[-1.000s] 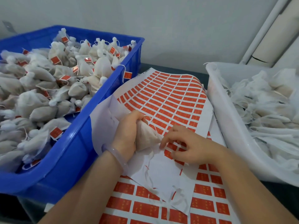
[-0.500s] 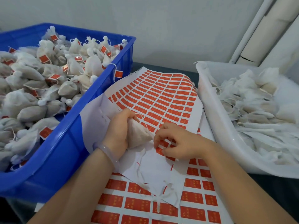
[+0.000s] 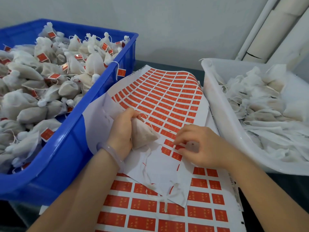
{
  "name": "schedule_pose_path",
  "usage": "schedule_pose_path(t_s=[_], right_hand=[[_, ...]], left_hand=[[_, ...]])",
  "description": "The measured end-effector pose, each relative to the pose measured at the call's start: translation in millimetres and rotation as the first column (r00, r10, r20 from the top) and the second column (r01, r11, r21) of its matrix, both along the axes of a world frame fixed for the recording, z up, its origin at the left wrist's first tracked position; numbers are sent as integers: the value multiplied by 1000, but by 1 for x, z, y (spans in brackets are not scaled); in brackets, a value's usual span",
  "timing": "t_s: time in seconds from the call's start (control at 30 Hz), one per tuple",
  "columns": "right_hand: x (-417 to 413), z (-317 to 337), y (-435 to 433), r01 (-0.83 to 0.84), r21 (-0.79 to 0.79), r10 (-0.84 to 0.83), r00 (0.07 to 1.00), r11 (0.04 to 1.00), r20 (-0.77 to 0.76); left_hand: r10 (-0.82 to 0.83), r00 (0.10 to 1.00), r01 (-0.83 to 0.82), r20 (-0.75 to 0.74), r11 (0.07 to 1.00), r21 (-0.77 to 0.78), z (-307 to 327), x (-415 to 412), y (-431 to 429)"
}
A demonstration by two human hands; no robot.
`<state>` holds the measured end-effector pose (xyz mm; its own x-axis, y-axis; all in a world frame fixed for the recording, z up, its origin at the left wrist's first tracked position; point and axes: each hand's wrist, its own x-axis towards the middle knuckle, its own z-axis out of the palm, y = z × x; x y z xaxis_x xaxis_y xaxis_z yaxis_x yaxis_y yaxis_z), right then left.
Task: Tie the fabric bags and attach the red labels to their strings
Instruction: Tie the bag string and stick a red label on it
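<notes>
Bright, even, diffuse light; shadows faint and soft. No strong glare. Slight overall softness, fine print on red labels (image 3: 168, 104) unreadable. Wide-angle bending toward edges.

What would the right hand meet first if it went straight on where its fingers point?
Probably the red label sheet just under its fingertips; further along, the bag held by the left hand.

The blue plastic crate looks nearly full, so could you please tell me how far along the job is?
Done: the blue plastic crate is heaped with tied white fabric bags carrying red tags. In hand: the left hand grips one small fabric bag while the right hand pinches a red label on the sticker sheet. Left: a white plastic tub of loose unlabelled bags.
</notes>
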<state>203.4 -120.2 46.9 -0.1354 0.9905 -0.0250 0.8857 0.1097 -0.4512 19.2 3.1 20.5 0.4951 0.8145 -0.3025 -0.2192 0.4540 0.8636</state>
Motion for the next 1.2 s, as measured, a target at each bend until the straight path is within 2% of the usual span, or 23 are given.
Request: schedule_pose_path(t_s=[0.1, 0.23, 0.4, 0.5, 0.67, 0.77, 0.87, 1.07, 1.2], right_hand=[[1, -2, -9, -19, 33, 17, 999, 999, 47], [-11, -4, 8, -18, -89, 14, 999, 996, -47], [-18, -6, 32, -66, -187, 63, 998, 980, -21], [-16, -8, 34, -77, -203, 68, 996, 976, -54], [-16, -10, 37, -85, -204, 89, 996, 975, 12], [-13, -8, 34, -89, -210, 84, 996, 974, -29], [-11, -9, 30, -98, -192, 85, 994, 977, -75], [-11, -11, 26, -89, -46, 90, 996, 995, 21], [-14, -8, 27, -120, -28, 122, 989, 992, 81]], left_hand=[[-10, 1000, 11, -13, 1000, 15, 0, 2, 0], [-4, 1000, 4, -2, 1000, 21, 1, 2, -1], [23, 999, -22, 38, 999, -29, 1, -1, -1], [37, 999, -37, 33, 999, -26, -1, 0, 0], [31, 999, -31, 25, 999, -22, -1, 1, 1], [21, 999, -20, 29, 999, -33, 1, 0, 0], [16, 999, -15, 31, 999, -37, 3, 0, -2], [19, 999, -18, 33, 999, -39, 5, 0, -2], [10, 999, -8, 40, 999, -41, 5, 0, -1]])
